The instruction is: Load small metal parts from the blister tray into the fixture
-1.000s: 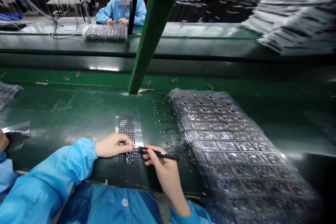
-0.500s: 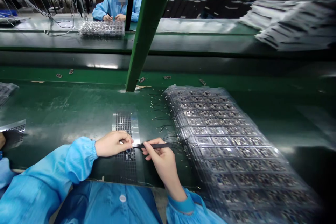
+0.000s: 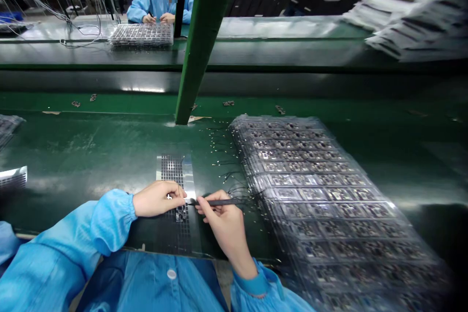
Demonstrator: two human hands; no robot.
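Note:
My left hand (image 3: pixel 159 199) is closed, thumb and fingertips pinched on a small circuit board (image 3: pixel 180 216) that shows partly below them. Under it lies a clear sheet with a grid of small dark pieces (image 3: pixel 171 166). My right hand (image 3: pixel 226 222) holds black tweezers (image 3: pixel 221 202) like a pen. Their tip points left and meets the left fingertips; whatever is between the tips is too small to make out. To the right stands a stack of clear plastic trays (image 3: pixel 307 180) filled with circuit boards, with thin black cables (image 3: pixel 230 178) hanging from its left side.
A green post (image 3: pixel 204 44) rises from the bench beyond my hands. Small parts (image 3: pixel 228 103) lie along the far ledge. Another sheet (image 3: pixel 14 175) is at the left, near a neighbour's sleeve (image 3: pixel 7 241). Across, a co-worker (image 3: pixel 161 2) sits behind trays (image 3: pixel 142 35). White stacked sheets (image 3: pixel 420 14) stand back right.
The view has tilted slightly down. At the left edge, the neighbour's hand has left the view and the sheet there has shifted left. Both my hands keep nearly the same pose.

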